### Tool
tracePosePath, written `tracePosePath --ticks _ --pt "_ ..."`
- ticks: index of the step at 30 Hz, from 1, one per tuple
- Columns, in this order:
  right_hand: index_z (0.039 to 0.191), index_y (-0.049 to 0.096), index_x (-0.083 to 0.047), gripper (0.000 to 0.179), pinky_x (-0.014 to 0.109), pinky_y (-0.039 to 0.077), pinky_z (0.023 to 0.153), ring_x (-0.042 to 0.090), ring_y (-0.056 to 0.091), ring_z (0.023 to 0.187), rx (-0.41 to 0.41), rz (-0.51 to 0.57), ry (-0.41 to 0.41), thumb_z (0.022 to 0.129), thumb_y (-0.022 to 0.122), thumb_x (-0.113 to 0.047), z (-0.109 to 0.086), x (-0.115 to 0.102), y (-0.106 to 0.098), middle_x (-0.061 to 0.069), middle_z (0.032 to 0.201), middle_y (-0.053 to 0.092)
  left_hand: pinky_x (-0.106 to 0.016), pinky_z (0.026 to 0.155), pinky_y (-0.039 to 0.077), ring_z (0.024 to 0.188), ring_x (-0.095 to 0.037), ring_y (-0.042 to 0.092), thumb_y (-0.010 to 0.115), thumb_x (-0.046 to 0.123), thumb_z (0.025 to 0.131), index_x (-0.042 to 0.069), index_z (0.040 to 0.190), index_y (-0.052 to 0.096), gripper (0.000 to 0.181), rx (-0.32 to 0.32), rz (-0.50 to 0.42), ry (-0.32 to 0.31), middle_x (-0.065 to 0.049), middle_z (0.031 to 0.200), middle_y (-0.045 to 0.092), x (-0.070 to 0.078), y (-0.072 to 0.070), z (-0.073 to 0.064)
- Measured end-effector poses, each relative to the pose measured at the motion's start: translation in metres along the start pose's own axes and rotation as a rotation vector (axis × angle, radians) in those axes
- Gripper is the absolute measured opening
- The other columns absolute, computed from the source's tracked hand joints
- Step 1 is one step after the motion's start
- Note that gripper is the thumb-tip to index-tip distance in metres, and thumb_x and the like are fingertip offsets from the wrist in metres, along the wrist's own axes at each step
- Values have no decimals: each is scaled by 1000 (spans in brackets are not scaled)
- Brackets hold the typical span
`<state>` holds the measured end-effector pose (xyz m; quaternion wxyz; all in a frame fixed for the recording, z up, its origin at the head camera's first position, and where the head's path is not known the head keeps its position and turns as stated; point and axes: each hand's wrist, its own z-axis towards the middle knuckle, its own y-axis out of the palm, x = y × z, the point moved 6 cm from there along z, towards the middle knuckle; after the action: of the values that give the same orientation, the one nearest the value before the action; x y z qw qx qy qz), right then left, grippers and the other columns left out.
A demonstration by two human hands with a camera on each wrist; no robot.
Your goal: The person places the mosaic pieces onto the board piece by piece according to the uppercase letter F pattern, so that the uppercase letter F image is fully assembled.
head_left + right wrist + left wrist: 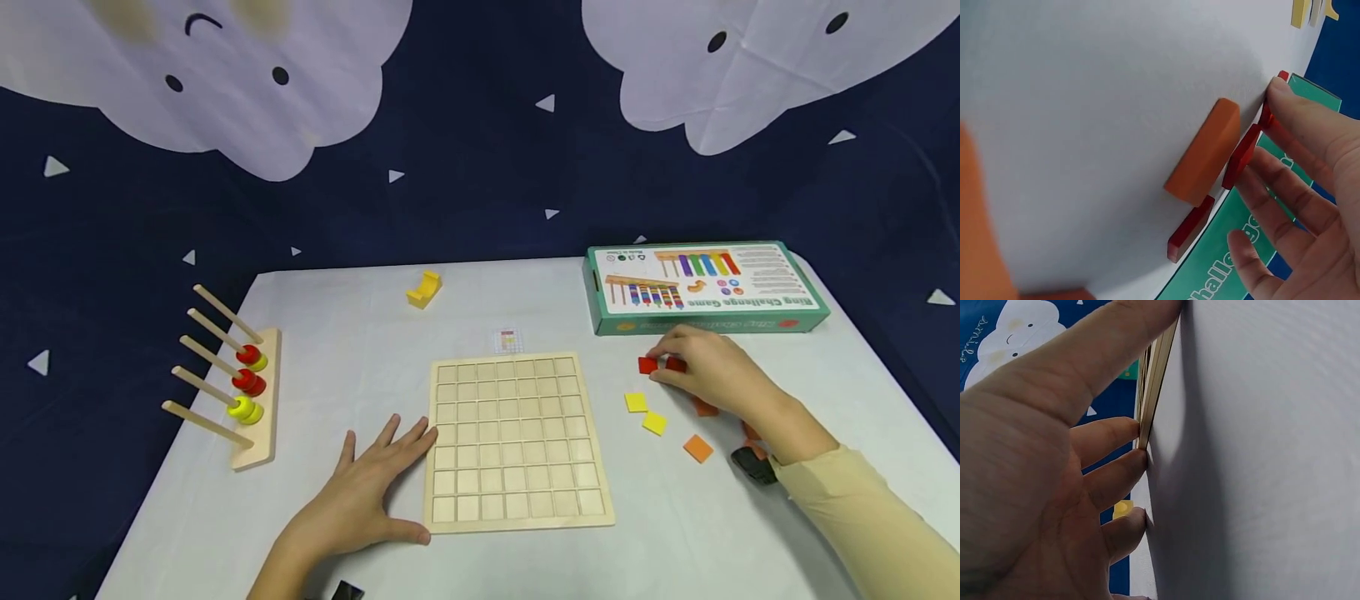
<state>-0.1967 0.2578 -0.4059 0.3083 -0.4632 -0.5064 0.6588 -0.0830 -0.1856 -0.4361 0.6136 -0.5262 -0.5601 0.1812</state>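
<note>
My left hand [360, 500] lies spread at the left side of a wooden grid board [517, 437]. Its fingertips touch the board's left edge, and the thumb is at the near left corner. In the left wrist view the fingers [1113, 478] look straight along that thin edge. On the right, my right hand [708, 371] pinches a small red square tile [647, 365] between thumb and index finger. A second red tile [1242, 156] lies right by the other fingers, partly under the hand in the head view. An orange tile [1204, 153] is close to it.
Two yellow tiles [636, 402] and an orange tile [698, 448] lie right of the board. Behind the right hand is a green game box [705, 287]. A peg stand [262, 417] with red and yellow rings stands left. A pattern card [507, 341] and yellow piece [424, 289] lie farther back.
</note>
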Motion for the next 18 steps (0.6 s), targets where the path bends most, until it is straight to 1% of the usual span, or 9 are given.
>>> tracePosePath --ticks 5,8,11,14,18 --pt "111 82 -3 28 53 61 87 28 73 95 16 -20 -6 88 89 -19 1 -3 -1 11 111 76 -89 118 -1 168 -38 18 96 62 62 35 167 40 122 3 -12 -9 10 176 33 0 1 0" --pt "111 82 -3 29 49 60 82 23 69 87 24 -22 -9 89 88 -20 2 -5 -1 9 105 76 -90 118 -1 168 -38 18 96 62 62 34 167 41 122 5 -11 -8 10 176 33 0 1 0" --pt "112 81 -3 30 48 59 82 21 66 85 30 -18 -18 90 88 -21 4 -11 -3 8 103 76 -90 118 -1 168 -38 18 97 61 62 33 167 40 122 5 -9 -5 9 176 33 0 1 0" --pt "113 80 -3 29 48 59 83 23 67 87 30 -9 -18 91 86 -20 7 -18 -5 9 106 76 -90 118 -1 168 -38 18 96 62 63 33 167 40 122 7 -12 -3 9 176 32 -1 1 -1" --pt "115 80 -5 28 52 60 89 28 71 98 25 20 -13 92 83 -20 11 -31 -8 11 114 77 -90 118 -1 168 -38 18 96 63 63 33 167 40 122 6 -17 -3 9 176 32 -1 1 -1"
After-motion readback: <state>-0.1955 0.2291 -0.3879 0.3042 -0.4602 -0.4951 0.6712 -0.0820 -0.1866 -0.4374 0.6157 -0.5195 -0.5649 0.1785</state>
